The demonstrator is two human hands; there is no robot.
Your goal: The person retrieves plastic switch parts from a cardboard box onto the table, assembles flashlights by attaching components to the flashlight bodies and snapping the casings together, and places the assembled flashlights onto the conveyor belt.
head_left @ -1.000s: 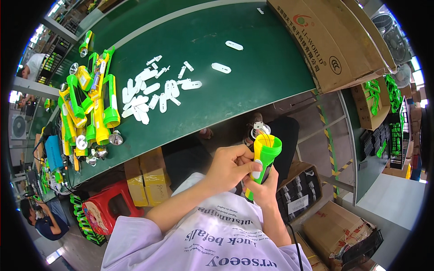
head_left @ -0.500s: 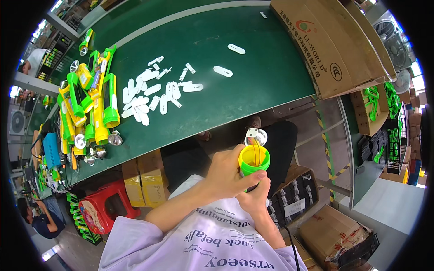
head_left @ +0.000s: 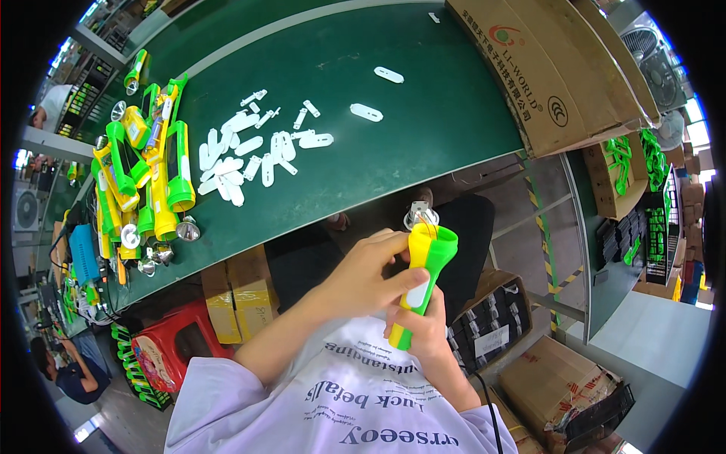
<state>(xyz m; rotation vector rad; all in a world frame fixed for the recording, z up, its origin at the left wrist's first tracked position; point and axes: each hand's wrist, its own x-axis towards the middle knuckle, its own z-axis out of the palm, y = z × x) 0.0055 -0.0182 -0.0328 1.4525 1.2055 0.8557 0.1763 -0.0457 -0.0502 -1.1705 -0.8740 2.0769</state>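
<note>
From afar, my left hand (head_left: pixel 369 271) grips the flashlight body (head_left: pixel 425 263) below its flared mouth (head_left: pixel 448 240), my right hand (head_left: pixel 425 324) lower down; its long axis points away from the shirt (head_left: pixel 249 408), the reflector (head_left: pixel 415 220) just beyond the mouth, nearer the left hand.

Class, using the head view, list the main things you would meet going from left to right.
Grey fan, piled flashlight bodies, clustered white plastic pieces, the held yellow-and-green flashlight body, large cardboard box.
</note>
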